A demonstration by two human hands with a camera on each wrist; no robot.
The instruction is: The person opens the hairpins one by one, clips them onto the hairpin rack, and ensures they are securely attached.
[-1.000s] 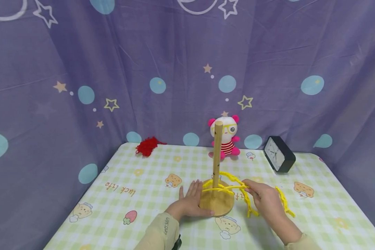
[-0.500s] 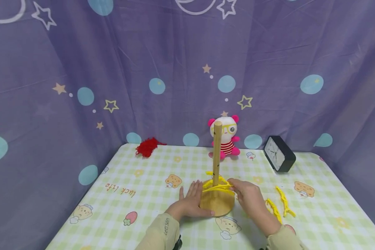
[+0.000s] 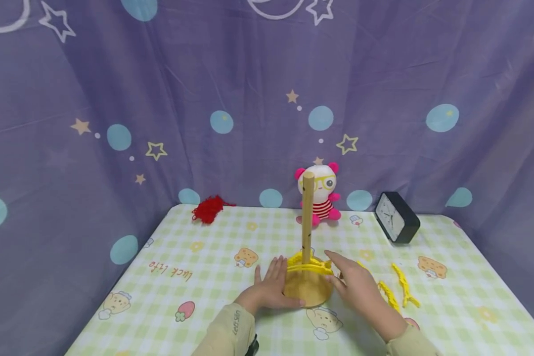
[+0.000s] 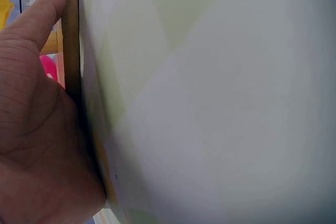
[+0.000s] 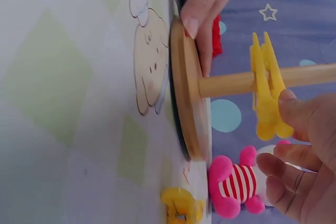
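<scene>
A wooden post (image 3: 307,217) rises from a round wooden base (image 3: 309,291) on the table. Yellow branch-shaped pieces (image 3: 309,268) lie against the post, above the base. Seen from the right wrist, the yellow pieces (image 5: 268,93) straddle the post, two tips pointing past it. My left hand (image 3: 272,289) rests on the base's left side, fingers straight and thumb along the front rim. At the pieces' right end is my right hand (image 3: 353,282), thumb and forefinger spread apart. Its thumb is by the pieces in the right wrist view; whether it touches them I cannot tell.
More yellow pieces (image 3: 404,284) lie on the checked tablecloth to the right, partly behind my right hand. A plush panda (image 3: 322,198) sits behind the post. A black clock (image 3: 398,217) stands back right, and red yarn (image 3: 210,209) lies back left.
My right hand moved left, bringing a yellow piece to the post, then spread its thumb and forefinger, letting go. That piece now lies with the others. The left hand stayed on the base.
</scene>
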